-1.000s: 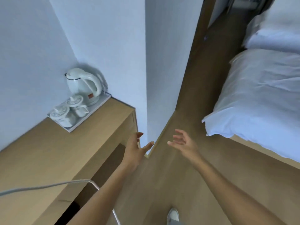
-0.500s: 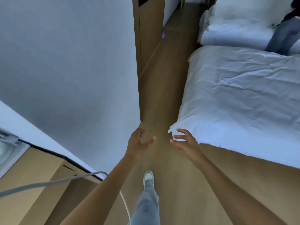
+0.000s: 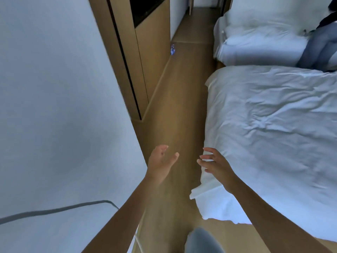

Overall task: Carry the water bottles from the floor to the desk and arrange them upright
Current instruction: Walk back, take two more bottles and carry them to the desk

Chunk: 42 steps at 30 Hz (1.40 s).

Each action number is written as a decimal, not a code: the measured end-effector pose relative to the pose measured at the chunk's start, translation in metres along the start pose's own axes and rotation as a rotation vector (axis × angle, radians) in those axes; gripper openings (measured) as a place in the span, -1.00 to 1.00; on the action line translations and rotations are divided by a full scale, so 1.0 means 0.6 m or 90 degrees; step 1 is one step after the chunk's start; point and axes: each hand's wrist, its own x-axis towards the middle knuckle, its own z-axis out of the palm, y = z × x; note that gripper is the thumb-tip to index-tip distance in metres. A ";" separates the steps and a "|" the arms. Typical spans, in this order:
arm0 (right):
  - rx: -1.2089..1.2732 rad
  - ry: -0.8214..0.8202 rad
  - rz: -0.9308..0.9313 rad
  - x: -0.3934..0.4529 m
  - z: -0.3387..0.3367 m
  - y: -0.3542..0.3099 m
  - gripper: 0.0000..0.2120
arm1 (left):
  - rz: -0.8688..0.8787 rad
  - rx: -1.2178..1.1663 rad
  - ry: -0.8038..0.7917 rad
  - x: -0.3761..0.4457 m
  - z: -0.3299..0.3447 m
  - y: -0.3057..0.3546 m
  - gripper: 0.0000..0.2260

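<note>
A small water bottle (image 3: 172,49) with a blue label stands far down the wooden floor, close to the base of a wooden cabinet. My left hand (image 3: 160,161) is held out in front of me over the floor, fingers apart and holding nothing. My right hand (image 3: 214,162) is also stretched forward, fingers spread and empty, next to the near corner of the bed. Both hands are far from the bottle. The desk is out of view.
A white wall (image 3: 54,106) fills the left. A wooden cabinet (image 3: 144,61) juts out beyond it. Two beds with white bedding (image 3: 273,125) line the right, leaving a narrow floor aisle (image 3: 178,106). A grey cable (image 3: 54,209) crosses low left. My leg (image 3: 202,241) shows at the bottom.
The view has swung away from the desk with its kettle and moved along the aisle. The bottle and cabinet are nearer. Both hands stay out in front, empty.
</note>
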 end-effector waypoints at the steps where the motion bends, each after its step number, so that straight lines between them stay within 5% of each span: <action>1: 0.006 0.000 0.004 0.043 -0.010 -0.010 -0.55 | -0.007 0.001 -0.005 0.046 0.010 0.010 -0.54; 14: 0.024 -0.002 0.005 0.662 -0.161 -0.256 -0.60 | -0.049 0.005 0.000 0.664 0.100 0.212 -0.58; 32: 0.037 -0.006 0.036 1.497 -0.212 -0.572 -0.63 | -0.091 0.046 -0.034 1.585 0.097 0.347 -0.71; 42: 0.010 0.037 0.052 1.954 -0.374 -0.707 -0.61 | -0.067 0.111 -0.098 2.094 0.257 0.469 -0.83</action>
